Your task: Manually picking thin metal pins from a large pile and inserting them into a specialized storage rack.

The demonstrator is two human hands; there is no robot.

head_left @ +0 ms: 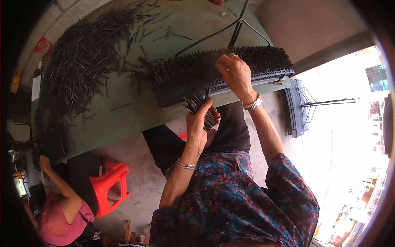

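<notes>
My left hand (196,123) is closed around a bundle of thin black strips (197,103), just in front of the table's near edge. Their far ends fan out beside a long rack (230,84) with a perforated side. Many short black strips (263,55) stand upright in that rack, packed close together. Over its middle, my right hand (238,76) is pinched, thumb against fingers. Whatever those fingertips hold, if anything, does not show against the dark strips.
A large heap of loose black strips (88,57) covers the left of the green table (135,105). A wire frame (238,24) rises behind the rack. Another rack (298,109) stands at the right. Near a red stool (113,189), a person in pink (61,218) works.
</notes>
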